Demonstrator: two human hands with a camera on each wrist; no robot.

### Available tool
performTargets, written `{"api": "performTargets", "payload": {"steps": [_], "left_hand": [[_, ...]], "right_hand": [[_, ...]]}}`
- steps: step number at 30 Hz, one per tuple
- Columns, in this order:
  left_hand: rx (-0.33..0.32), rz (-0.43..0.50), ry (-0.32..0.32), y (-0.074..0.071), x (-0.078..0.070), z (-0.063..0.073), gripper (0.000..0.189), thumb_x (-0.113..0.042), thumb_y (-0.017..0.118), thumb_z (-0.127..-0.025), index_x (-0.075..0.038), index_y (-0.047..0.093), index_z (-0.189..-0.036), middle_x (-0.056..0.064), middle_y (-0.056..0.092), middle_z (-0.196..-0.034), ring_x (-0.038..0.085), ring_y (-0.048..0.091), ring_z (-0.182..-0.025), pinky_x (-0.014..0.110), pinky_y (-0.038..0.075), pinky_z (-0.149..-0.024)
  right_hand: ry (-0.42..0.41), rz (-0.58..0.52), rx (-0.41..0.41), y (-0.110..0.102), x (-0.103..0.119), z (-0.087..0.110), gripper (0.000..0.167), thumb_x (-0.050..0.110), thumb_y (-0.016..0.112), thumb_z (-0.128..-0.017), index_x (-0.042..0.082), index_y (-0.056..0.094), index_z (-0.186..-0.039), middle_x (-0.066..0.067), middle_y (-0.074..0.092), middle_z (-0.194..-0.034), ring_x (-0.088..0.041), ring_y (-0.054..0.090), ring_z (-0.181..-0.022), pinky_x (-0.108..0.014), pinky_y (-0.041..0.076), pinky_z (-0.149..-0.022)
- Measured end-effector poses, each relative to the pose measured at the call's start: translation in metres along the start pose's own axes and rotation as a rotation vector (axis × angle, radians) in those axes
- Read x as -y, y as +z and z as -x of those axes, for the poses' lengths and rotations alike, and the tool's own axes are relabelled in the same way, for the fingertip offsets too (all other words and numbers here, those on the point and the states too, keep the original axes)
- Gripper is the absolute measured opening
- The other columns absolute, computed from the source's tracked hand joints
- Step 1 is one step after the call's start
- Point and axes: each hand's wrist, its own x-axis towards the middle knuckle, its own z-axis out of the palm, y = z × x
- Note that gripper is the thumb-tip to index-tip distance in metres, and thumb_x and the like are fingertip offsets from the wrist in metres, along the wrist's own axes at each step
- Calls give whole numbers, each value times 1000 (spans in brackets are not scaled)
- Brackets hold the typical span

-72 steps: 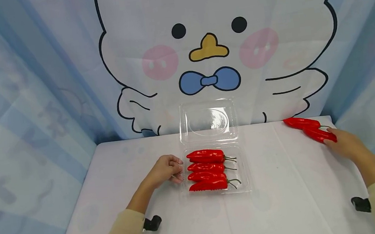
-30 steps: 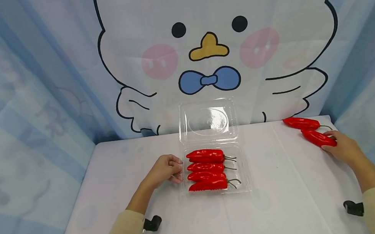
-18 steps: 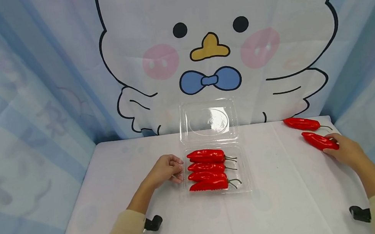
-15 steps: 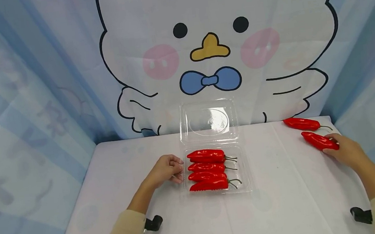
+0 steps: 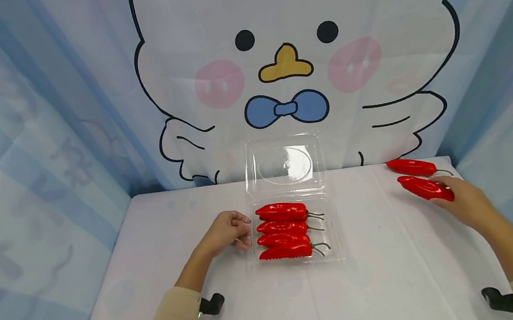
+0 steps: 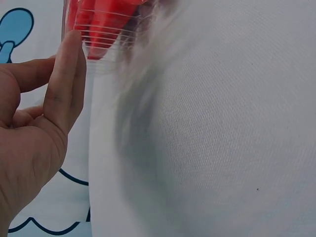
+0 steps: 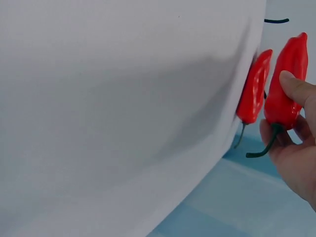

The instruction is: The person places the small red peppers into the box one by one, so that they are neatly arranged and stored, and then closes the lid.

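Observation:
A red chili pepper [image 5: 425, 188] with a green stem is gripped in my right hand [image 5: 467, 201], thumb on one side and fingers on the other. The right wrist view shows this held pepper [image 7: 286, 81] raised off the cloth. Behind it, another red chili pepper [image 5: 411, 167] lies on the table. Several red peppers [image 5: 284, 238] lie side by side in a clear plastic clamshell box [image 5: 336, 246], stems to the right. Beside the box's left wall is my left hand [image 5: 225, 233]; in the left wrist view its nearly straight fingers [image 6: 64, 79] touch the ribbed side.
The clear lid [image 5: 283, 170] stands open at the back, leaning near the printed curtain [image 5: 172, 85]. A white cloth covers the table [image 5: 384, 282]. Blue curtains [image 5: 26, 181] hang at both sides.
My right hand has lifted the nearer loose pepper off the table and shifted it slightly left and back. The left hand, the box and the other loose pepper keep their places.

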Motion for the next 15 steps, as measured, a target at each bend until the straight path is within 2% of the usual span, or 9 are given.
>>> {"api": "performTargets", "payload": {"steps": [4,15], "left_hand": [[-7,5,-3,1,-2,1,22,-9,67,-99,4,62,-116,16,69,-88,20,72,-66,32,65,-62],[-33,0,-15,3,-4,3,21,-9,66,-99,3,62,-115,17,68,-89,20,72,-65,31,64,-61]], "right_hand": [[-63,2,-38,-1,19,2,73,11,82,-86,-10,43,-143,-40,49,-130,-57,48,-108,-67,60,-77],[-199,-26,-67,0,72,0,71,7,82,-85,-3,46,-146,-36,51,-136,-56,48,-117,-70,57,-83]]}}
